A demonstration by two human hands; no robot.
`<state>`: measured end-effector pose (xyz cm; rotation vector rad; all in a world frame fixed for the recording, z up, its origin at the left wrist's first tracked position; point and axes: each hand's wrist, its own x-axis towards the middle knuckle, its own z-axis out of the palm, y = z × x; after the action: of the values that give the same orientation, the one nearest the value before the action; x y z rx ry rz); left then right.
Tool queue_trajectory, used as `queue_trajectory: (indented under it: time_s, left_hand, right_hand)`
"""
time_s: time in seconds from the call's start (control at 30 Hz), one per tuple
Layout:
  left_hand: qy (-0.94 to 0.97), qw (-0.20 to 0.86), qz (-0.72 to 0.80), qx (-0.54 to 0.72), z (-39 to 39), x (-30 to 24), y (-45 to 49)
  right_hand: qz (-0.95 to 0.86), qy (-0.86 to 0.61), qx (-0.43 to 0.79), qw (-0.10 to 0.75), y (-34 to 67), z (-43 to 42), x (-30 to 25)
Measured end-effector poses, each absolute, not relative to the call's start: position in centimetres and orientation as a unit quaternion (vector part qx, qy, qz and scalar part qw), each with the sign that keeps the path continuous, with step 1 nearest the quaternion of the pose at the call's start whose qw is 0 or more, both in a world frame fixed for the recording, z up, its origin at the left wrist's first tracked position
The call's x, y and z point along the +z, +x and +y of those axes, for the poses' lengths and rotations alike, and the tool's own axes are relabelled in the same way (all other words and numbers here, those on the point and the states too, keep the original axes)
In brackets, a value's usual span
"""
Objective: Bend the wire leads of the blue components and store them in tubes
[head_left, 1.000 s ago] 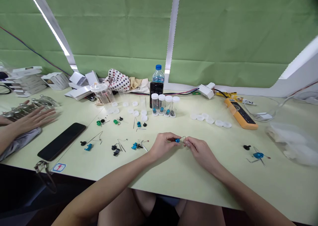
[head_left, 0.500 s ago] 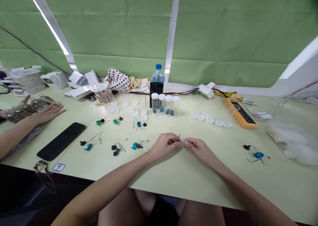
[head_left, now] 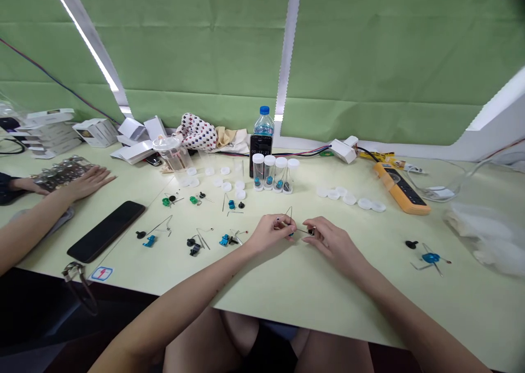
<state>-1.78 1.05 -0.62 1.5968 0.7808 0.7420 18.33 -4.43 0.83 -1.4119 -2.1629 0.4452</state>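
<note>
Tilting upright since before, the wire (head_left: 289,213) between left hand (head_left: 268,233) and right hand (head_left: 332,242).

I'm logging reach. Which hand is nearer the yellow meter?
Right. The right hand lies left of and nearer the camera than the yellow meter; the left hand sits farther left.

Behind the four capped vials (head_left: 272,172) we see a water bottle (head_left: 263,124); left of them lies a black phone (head_left: 107,230), right of them white caps (head_left: 349,199) and a yellow multimeter (head_left: 401,187).
</note>
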Motion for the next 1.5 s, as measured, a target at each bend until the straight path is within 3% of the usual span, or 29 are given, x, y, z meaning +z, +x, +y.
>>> queue_trajectory:
  time_s: [0.17,0.5,0.67,1.1,1.33,1.5]
  left_hand:
    - [0.663,0.586,0.335,0.323,1.1,-0.1,-2.1]
    - [0.643,0.575,0.349,0.367,1.0,-1.0,-1.8]
    - [0.632,0.581,0.343,0.380,1.2,-1.4,-1.9]
    - [0.709,0.506,0.331,0.362,0.5,-0.5,-1.9]
    - [0.710,0.498,0.339,0.364,0.2,-0.4,-1.7]
    - [0.669,0.542,0.354,0.366,0.8,-0.8,-1.7]
  right_hand:
    - [-0.848,-0.470,0.008,0.246,19.8,-4.3,0.1]
    - [-0.839,-0.474,-0.003,0.267,19.4,-4.9,-0.4]
    - [-0.815,-0.486,0.088,0.302,18.5,-5.1,0.4]
    - [-0.586,-0.538,0.476,0.375,18.0,-4.3,0.3]
    - [-0.576,-0.524,0.496,0.384,17.8,-4.4,0.6]
    - [-0.635,-0.521,0.425,0.381,18.0,-4.3,0.0]
